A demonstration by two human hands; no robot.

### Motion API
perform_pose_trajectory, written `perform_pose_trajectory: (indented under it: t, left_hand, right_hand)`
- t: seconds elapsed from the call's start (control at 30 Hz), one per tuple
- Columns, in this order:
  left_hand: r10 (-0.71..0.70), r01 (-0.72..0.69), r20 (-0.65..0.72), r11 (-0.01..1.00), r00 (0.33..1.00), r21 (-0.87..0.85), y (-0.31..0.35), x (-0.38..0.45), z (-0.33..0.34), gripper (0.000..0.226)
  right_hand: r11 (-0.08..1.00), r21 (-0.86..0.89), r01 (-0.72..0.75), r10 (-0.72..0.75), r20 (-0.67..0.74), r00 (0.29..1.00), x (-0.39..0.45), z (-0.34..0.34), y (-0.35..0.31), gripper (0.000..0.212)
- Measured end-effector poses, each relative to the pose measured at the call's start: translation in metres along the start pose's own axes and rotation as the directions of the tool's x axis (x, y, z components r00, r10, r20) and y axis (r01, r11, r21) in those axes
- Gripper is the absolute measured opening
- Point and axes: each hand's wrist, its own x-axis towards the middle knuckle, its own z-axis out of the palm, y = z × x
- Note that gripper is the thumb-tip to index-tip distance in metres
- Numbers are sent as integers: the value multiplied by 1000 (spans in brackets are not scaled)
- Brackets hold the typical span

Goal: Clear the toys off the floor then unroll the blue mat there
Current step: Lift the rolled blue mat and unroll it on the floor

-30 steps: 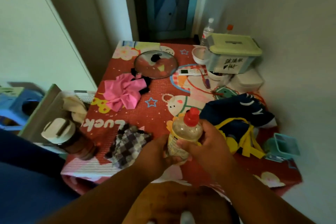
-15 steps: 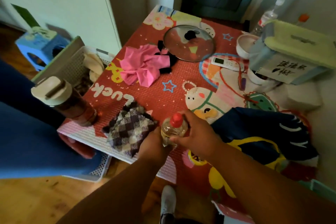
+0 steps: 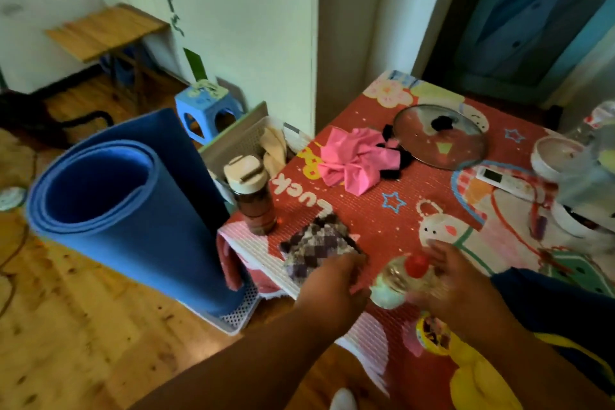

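The rolled blue mat (image 3: 133, 210) stands on end on the wooden floor at the left, its foot in a white perforated tray (image 3: 239, 316). A clear bottle with a red cap (image 3: 404, 276) stands blurred near the front edge of the low table (image 3: 382, 220), between my hands. My left hand (image 3: 332, 283) is against the bottle's lower left side with its fingers curled, beside a checkered cloth (image 3: 319, 243). My right hand (image 3: 462, 283) is just right of the bottle, and its fingers lie fairly straight behind the cap.
The table's red cartoon cover carries a brown jar with a cream lid (image 3: 254, 200), a pink cloth (image 3: 352, 163), a glass pot lid (image 3: 439, 136) and a navy-and-yellow bundle (image 3: 532, 326). A blue stool (image 3: 208, 110) and a wooden folding table (image 3: 106, 30) stand further left.
My view has swung left, which brings the blue mat and the floor into sight. The bottle has come down near the table's front edge. My right hand's fingers have loosened from around it.
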Motion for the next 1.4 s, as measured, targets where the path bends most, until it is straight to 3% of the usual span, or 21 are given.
perform_pose_trajectory:
  t: [0.1, 0.17, 0.2, 0.27, 0.33, 0.4, 0.5, 0.67, 0.8, 1.07, 1.2, 1.4]
  left_hand:
    - [25, -27, -95, 1000, 995, -11, -24, -39, -53, 24]
    - [15, -27, -159, 997, 987, -68, -44, -72, -88, 20]
    - [0, -22, -200, 994, 980, -108, -59, -93, -111, 18]
    - [-24, -21, -287, 988, 958, -153, -94, -137, -155, 13]
    - [-73, 10, -350, 984, 934, -179, -125, -174, -192, 14]
    - [-115, 41, -389, 981, 914, -192, -159, -213, -230, 17]
    - [-89, 35, -467, 992, 880, -123, -197, -246, -280, 28]
    - [46, -51, -546, 999, 837, 6, -203, -233, -347, 18]
    - [130, -77, -504, 989, 854, 126, -214, -206, -387, 23]
    - [131, -87, -410, 988, 903, 125, -255, -130, -437, 25]
    - [192, -126, -353, 971, 916, 202, -260, -92, -464, 28]
    - [183, -135, -343, 978, 921, 161, -275, -42, -463, 34]
  right_hand:
    - [998, 42, 46, -35, -224, 974, -21, -33, -23, 84]
    - [991, 92, 102, -71, -297, 952, -33, -50, -51, 61]
    - [984, 123, 131, -80, -349, 934, -31, -39, -73, 46]
    - [977, -2, 211, -191, -440, 877, -21, 10, -135, 25]
    - [959, -63, 276, -267, -526, 808, -24, 79, -203, 23]
    - [923, -81, 377, -367, -483, 795, -36, 154, -266, 28]
    - [872, -64, 485, -479, -317, 819, -49, 247, -329, 18]
    - [836, -70, 544, -549, -132, 825, -47, 323, -384, 4]
    - [810, -130, 572, -585, -97, 806, -20, 346, -411, 12]
    - [861, -198, 469, -490, -72, 869, 56, 374, -421, 14]
    - [860, -201, 470, -493, -85, 866, 76, 377, -434, 13]
    - [893, -239, 381, -423, -162, 891, 90, 373, -422, 17]
